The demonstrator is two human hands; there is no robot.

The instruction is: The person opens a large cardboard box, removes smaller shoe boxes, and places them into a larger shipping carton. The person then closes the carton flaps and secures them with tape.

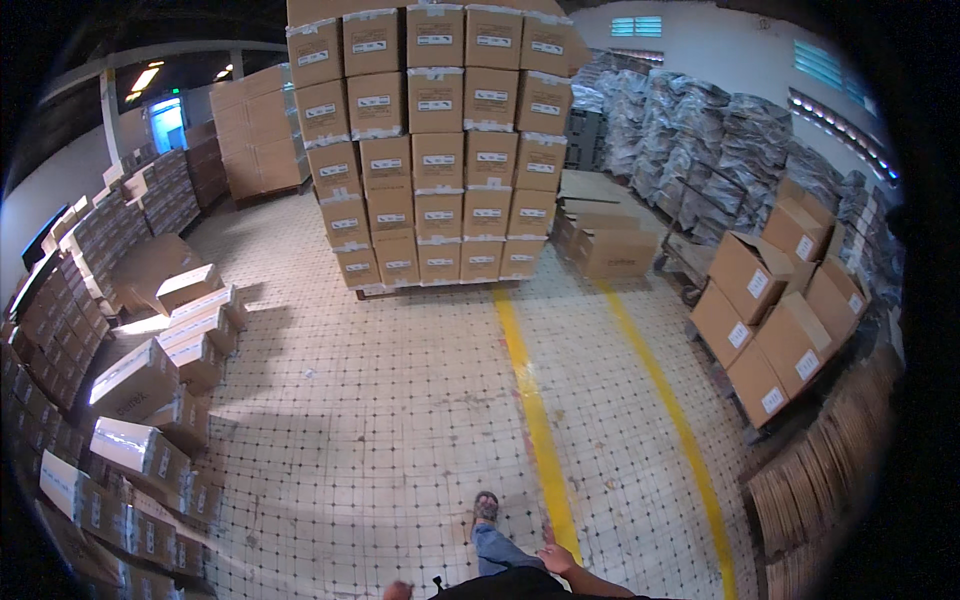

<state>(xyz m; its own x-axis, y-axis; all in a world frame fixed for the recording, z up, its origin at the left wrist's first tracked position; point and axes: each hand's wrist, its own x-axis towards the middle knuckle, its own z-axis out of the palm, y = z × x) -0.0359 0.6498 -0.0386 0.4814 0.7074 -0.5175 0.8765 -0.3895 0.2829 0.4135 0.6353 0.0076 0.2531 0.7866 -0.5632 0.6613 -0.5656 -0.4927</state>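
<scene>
My left hand point(397, 591) shows only in part at the lower edge, and its fingers are cut off from view. Beside my thigh hangs my right hand point(557, 560), small in the picture, its fingers loosely apart with nothing seen in them. It is nearest to my jeans and a yellow floor line point(540, 440). One foot in a sandal point(486, 506) is out in front on the tiled floor. Neither hand touches a box. Straight ahead stands a tall stack of taped brown cartons point(438, 155) with white labels, on a low pallet.
Rows of cartons point(150, 460) line the left side. On the right, a cart carries open cartons point(790, 320), with flattened cardboard point(820, 480) nearer me. Plastic-wrapped stacks point(690, 130) stand along the back right wall. An open carton point(615, 253) sits beside the tall stack.
</scene>
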